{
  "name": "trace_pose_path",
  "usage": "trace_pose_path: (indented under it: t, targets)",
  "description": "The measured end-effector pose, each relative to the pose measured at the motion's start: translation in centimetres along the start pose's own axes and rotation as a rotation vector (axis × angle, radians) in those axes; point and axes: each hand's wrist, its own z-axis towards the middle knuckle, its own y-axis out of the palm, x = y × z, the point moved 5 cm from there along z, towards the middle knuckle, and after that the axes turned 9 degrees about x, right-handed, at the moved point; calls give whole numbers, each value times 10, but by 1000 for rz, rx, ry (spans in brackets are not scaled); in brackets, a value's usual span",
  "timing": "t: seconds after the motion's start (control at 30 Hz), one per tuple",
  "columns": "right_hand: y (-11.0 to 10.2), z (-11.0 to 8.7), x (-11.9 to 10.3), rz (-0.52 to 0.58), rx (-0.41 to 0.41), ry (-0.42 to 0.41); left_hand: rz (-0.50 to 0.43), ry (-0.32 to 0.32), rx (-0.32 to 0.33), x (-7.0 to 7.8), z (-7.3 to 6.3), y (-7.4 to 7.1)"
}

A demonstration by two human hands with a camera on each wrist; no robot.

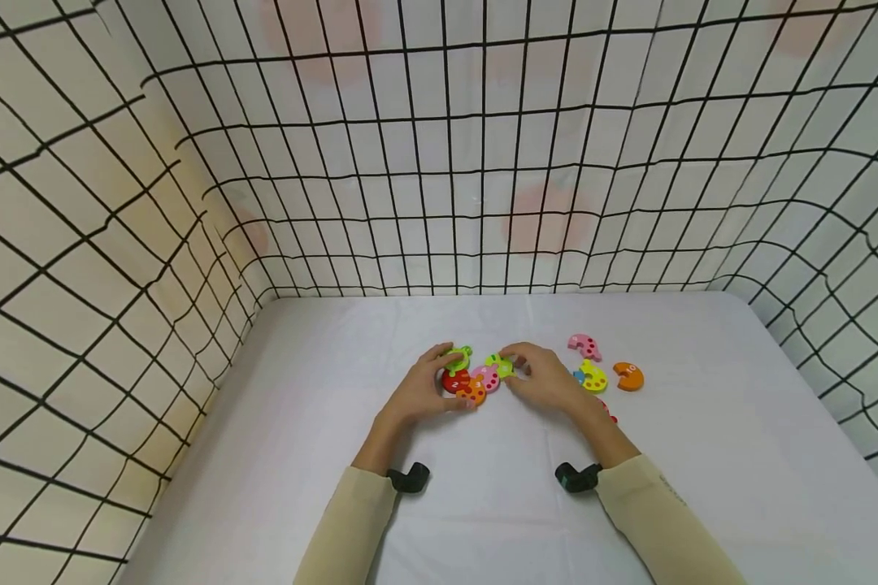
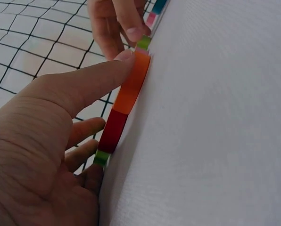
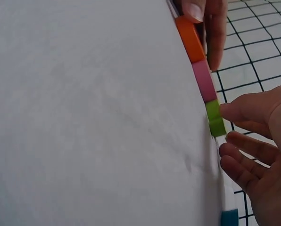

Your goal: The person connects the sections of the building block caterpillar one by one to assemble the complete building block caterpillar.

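A curved row of flat puzzle pieces lies on the white cloth: a green end piece [image 1: 465, 354], a red one [image 1: 451, 382] marked 2, an orange one [image 1: 474, 393] marked 3 and a pink one [image 1: 488, 375]. My left hand [image 1: 419, 392] spans the left part of this row, its thumb at the orange piece and its fingers by the green and red ones. At the row's right end, my right hand [image 1: 545, 378] pinches another green puzzle piece [image 3: 216, 118], which sits right against the pink piece in the right wrist view.
Right of the right hand lie more loose pieces: pink [image 1: 584, 346], yellow [image 1: 593, 376], orange [image 1: 630, 376] marked 10, and a blue one [image 1: 579, 377]. A red piece [image 1: 612, 417] is partly hidden by the right forearm. A black wire grid [image 1: 446, 175] encloses the table's back and sides.
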Motion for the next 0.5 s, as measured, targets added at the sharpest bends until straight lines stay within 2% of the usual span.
trace_pose_path:
  t: [0.17,0.5]
  targets:
    - [-13,-9,10,-1,40,36,7,-22,-2,0,-1,1]
    - [-43,-32,23,-33,136,20,-16,-26,11,3,-1,-1]
